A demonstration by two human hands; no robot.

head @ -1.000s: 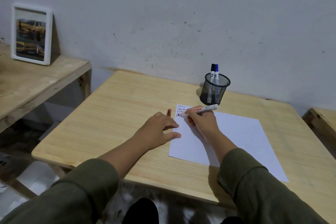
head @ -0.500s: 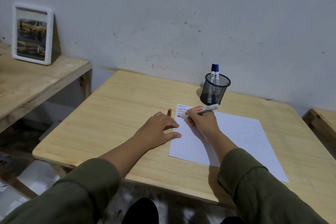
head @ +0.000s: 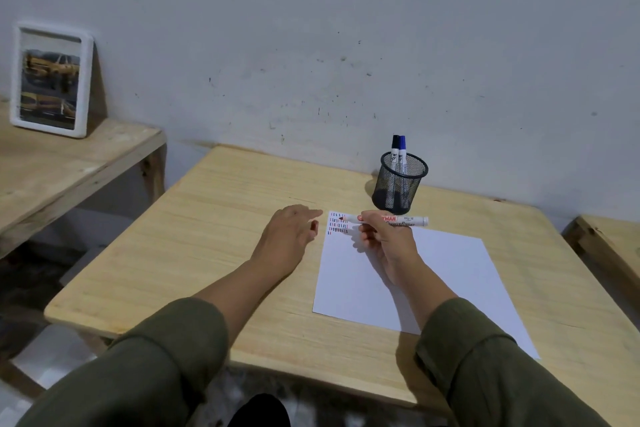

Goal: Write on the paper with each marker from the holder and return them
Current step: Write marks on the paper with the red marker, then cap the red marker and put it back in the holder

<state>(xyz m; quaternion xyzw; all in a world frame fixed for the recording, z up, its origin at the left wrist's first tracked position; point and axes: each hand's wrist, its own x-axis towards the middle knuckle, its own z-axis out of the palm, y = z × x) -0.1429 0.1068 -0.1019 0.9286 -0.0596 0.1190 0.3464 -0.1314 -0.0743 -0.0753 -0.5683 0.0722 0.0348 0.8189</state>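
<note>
Plain home room: wooden table [head: 214, 218], framed photo [head: 52, 80]

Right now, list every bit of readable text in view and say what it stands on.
"...YMAN", red, partly hidden by fingers: on the marker held in the right hand.
"BG-12": same marker, small and uncertain.
Labels on the two markers in the holder: too small to read.
Paper: only short strokes, no words.
</note>
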